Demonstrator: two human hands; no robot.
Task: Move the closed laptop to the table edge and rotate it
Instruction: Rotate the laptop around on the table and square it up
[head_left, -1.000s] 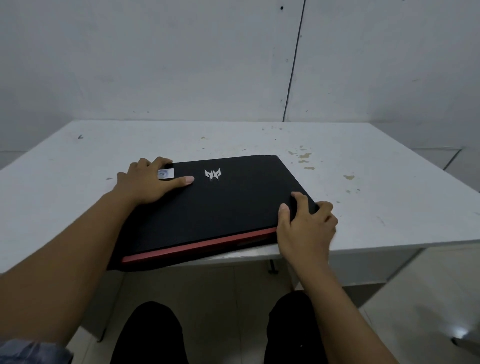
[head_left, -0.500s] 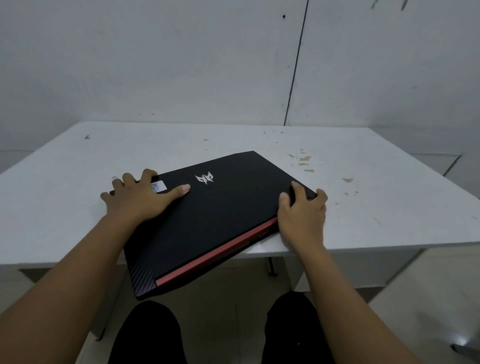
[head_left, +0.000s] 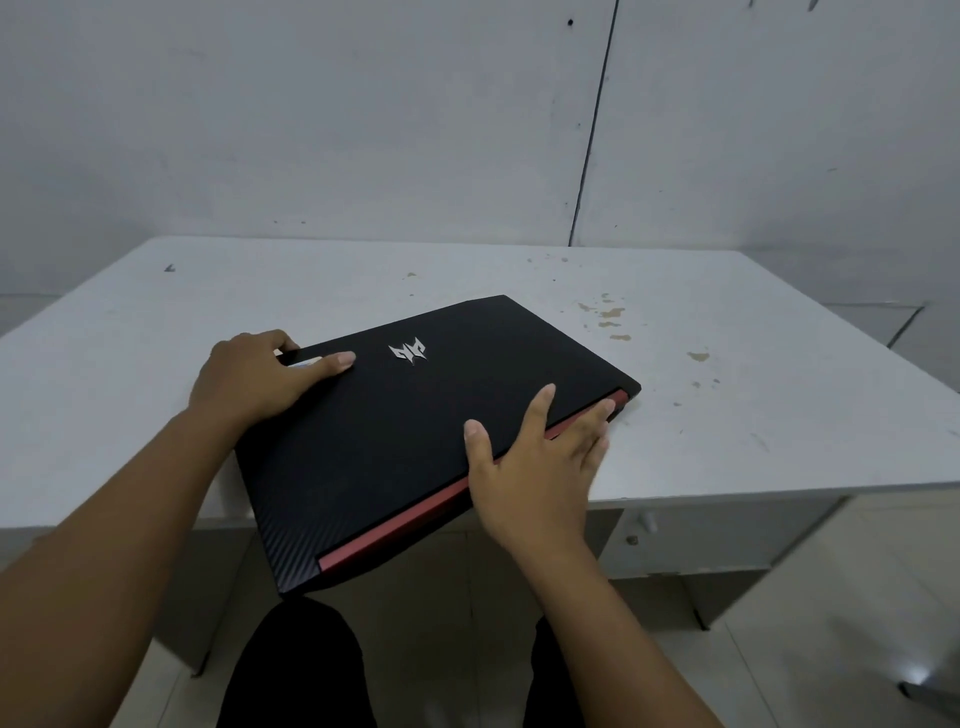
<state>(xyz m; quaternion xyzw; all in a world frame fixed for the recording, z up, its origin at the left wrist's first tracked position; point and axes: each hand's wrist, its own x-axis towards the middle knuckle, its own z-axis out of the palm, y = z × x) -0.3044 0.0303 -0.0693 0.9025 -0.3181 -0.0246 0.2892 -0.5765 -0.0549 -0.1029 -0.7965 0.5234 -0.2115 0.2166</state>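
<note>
The closed black laptop, with a silver logo on its lid and a red strip along its near-right side, lies skewed on the white table. Its near corner hangs out past the table's front edge, above my knees. My left hand grips the laptop's far-left corner, thumb flat on the lid and fingers curled over the edge. My right hand rests on the red-striped side, thumb and forefinger on the lid, the other fingers spread along the strip.
The tabletop has brown chipped patches right of the laptop. A grey wall stands behind the table. Under the table's right part is a drawer unit. My dark-trousered legs are below the overhanging corner, over a tiled floor.
The laptop has turned counter-clockwise, its red-striped side swinging to the right and its near corner moving further out over the edge. My right hand slid along that side and spread its fingers.
</note>
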